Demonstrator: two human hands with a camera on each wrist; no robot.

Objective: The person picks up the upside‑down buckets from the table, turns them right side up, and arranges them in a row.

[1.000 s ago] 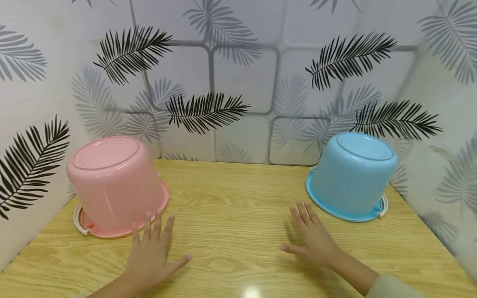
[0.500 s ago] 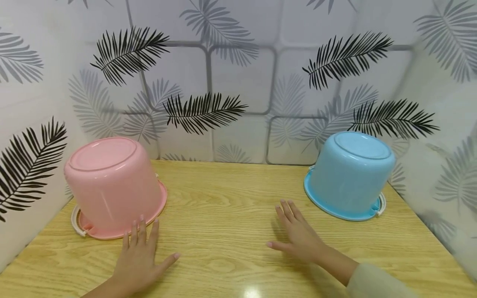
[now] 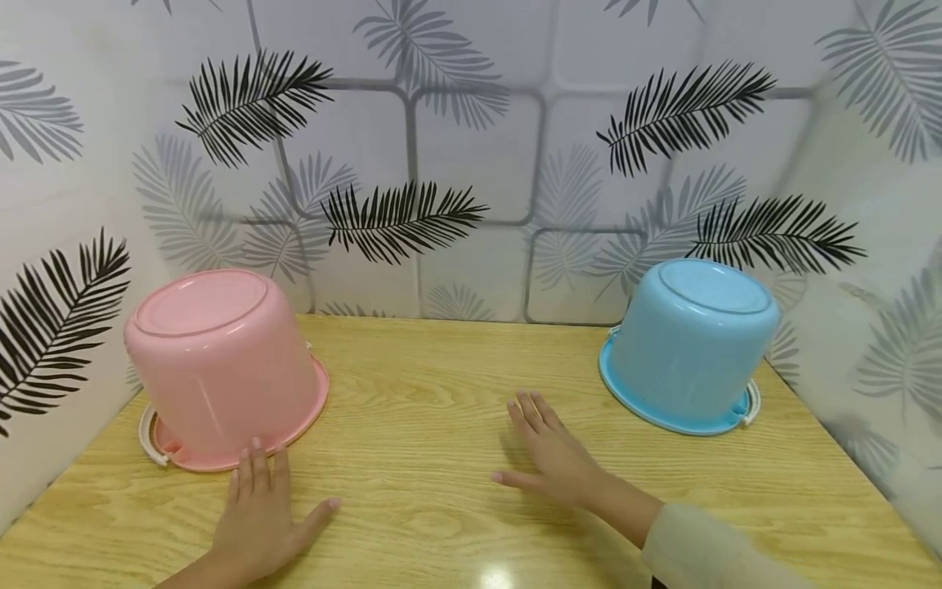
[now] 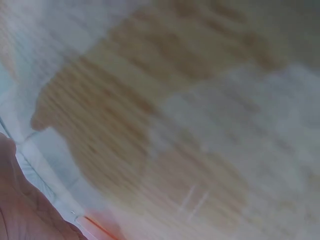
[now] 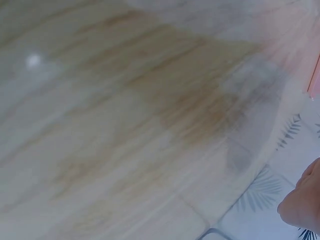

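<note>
A pink bucket (image 3: 221,360) stands upside down at the table's left, its white handle lying at the rim. A blue bucket (image 3: 692,343) stands upside down at the right. My left hand (image 3: 257,511) lies flat on the wooden table (image 3: 441,393) with fingers spread, its fingertips just short of the pink bucket's rim. My right hand (image 3: 552,454) lies flat near the table's middle, well left of the blue bucket. Neither hand holds anything. Both wrist views are blurred and show only table grain and an edge of skin (image 5: 305,205).
Walls papered with a leaf pattern (image 3: 405,213) close in the table at the back and on both sides. A light glare (image 3: 495,579) sits on the wood near the front edge.
Both hands have slid leftward and back toward me across the table. The right hand has drawn away from the blue bucket. The buckets have not moved.
</note>
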